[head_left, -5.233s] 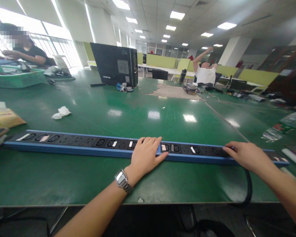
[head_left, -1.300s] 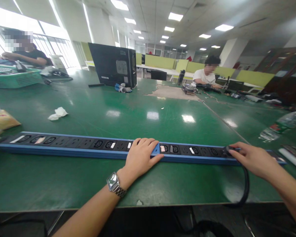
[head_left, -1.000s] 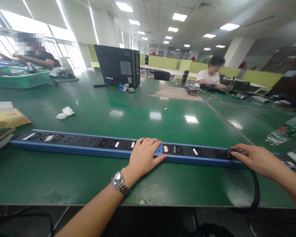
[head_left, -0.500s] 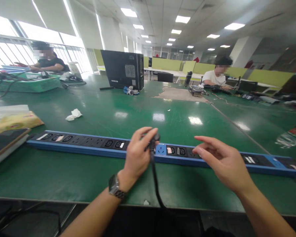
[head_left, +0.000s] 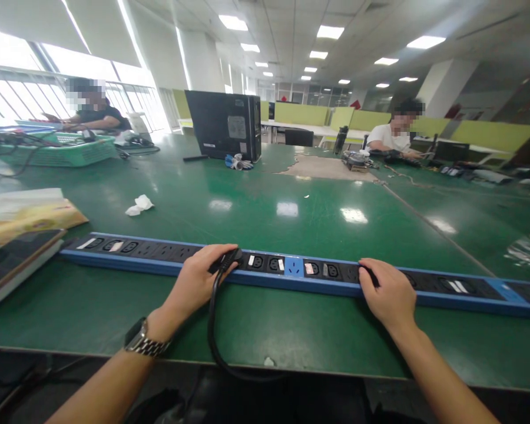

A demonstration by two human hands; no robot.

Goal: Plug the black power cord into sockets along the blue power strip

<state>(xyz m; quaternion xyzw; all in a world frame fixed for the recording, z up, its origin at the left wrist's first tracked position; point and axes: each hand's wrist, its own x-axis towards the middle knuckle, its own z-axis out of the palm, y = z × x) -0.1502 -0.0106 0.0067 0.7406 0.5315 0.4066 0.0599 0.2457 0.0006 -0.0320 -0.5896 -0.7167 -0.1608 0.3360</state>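
Note:
A long blue-and-black power strip (head_left: 247, 278) lies across the green table, its sockets facing up. My left hand (head_left: 198, 275), with a watch on its wrist, is closed around a black power plug (head_left: 232, 258) at the strip's sockets. Whether the plug's pins are inside a socket is hidden. From the plug a thick black cable (head_left: 212, 330) loops down over the table's front edge. Right of the blue socket (head_left: 294, 267), my right hand (head_left: 388, 291) is closed on the strip, its thumb on the near side and its fingers over the top.
At left lie a phone-like dark slab (head_left: 22, 262) and a yellow packet (head_left: 35, 215), with crumpled tissue (head_left: 139, 204) beyond. Farther back stand a green basket (head_left: 70, 154) of cables and a black computer case (head_left: 223, 126). Two people sit across the table.
My left hand has moved left along the strip with the plug and lowered it to the sockets. The right hand has come down from above and closed on the strip.

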